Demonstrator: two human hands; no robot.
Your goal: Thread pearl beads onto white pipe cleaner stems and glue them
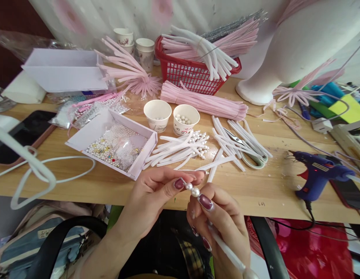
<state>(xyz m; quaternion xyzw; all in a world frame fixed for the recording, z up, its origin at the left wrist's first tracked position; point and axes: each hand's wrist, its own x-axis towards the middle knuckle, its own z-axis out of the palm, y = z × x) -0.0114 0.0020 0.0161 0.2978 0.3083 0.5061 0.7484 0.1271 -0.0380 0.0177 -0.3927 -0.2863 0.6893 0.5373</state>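
My right hand (222, 223) is closed around a white pipe cleaner (228, 248), whose lower end runs down past my palm. A larger pale bead (250, 274) shows at that end, partly cut off by the picture's edge. Two pearl beads (195, 192) sit in a row between my hands. My left hand (152, 199) pinches at the smaller, outer bead with thumb and fingertips; the pipe cleaner's tip there is hidden. Just beyond my fingers lies a pile of white pipe cleaner pieces (171, 151), several tipped with pearls.
Two paper cups (157, 116) hold pearls. A white box (139, 170) contains mixed beads. Scissors (255, 161) lie among white stems. A blue glue gun (319, 170) stands right. Behind are a pink pipe cleaner bundle (203, 100) and a red basket (182, 73).
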